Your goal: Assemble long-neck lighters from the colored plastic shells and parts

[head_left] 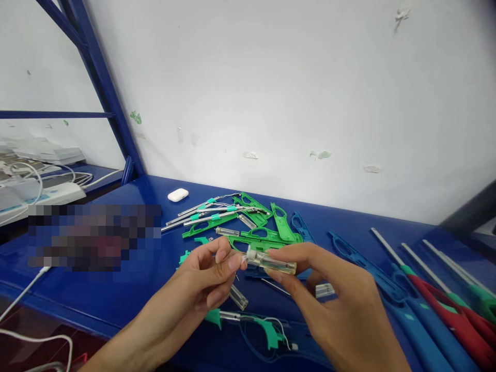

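Observation:
A clear, lighter-like cartridge [276,262] with a white end is held up above the blue table. My right hand [329,294] pinches its body between thumb and fingers from the right. At the white end, the thumb and fingertips of my left hand [209,276] are pressed together on a small whitish piece, too small to make out. Behind and below the hands lie green plastic casing halves [282,223], metal rods with teal parts [194,214] and more clear cartridges [227,232]. A rod with a teal trigger [271,333] and a white wire lies nearer.
On the right are blue casings [422,330] and red-handled pieces [445,305] with metal rods. A white earbud case [178,195] sits at the back left of the table [135,194]. A power strip [42,199] with cables stands far left, beside a blurred-out object.

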Demonstrator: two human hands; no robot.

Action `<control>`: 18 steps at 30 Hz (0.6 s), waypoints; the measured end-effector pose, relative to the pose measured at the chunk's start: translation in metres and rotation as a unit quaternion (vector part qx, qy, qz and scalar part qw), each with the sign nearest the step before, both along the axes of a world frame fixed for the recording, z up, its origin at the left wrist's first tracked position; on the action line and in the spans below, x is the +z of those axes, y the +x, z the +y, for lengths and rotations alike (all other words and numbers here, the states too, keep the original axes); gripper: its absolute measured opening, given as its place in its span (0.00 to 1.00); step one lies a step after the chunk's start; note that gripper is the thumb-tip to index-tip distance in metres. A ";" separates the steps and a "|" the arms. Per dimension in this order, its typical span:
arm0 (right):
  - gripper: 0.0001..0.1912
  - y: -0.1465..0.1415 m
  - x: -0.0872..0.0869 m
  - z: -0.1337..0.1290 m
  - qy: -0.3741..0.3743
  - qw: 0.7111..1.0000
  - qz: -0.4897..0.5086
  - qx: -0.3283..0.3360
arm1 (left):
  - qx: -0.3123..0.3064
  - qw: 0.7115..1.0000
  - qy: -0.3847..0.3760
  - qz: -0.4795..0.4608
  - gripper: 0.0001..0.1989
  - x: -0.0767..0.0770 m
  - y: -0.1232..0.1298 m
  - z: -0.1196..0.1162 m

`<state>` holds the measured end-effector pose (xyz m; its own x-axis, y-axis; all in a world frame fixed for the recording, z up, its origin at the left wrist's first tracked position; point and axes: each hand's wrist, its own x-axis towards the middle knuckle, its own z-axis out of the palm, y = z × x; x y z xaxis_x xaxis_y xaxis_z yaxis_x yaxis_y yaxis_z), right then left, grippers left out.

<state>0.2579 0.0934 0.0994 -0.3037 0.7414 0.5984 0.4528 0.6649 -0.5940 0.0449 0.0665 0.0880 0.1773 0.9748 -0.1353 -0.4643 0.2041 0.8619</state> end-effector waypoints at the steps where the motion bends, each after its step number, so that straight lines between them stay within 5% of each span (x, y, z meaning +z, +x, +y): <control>1: 0.07 0.000 0.000 0.000 0.005 1.000 -0.001 0.006 | -0.004 1.000 -0.001 -0.008 0.26 0.000 0.000 0.000; 18: 0.13 0.001 0.003 -0.001 0.022 0.995 0.025 0.097 | -0.030 0.997 -0.013 -0.076 0.30 0.002 0.001 -0.002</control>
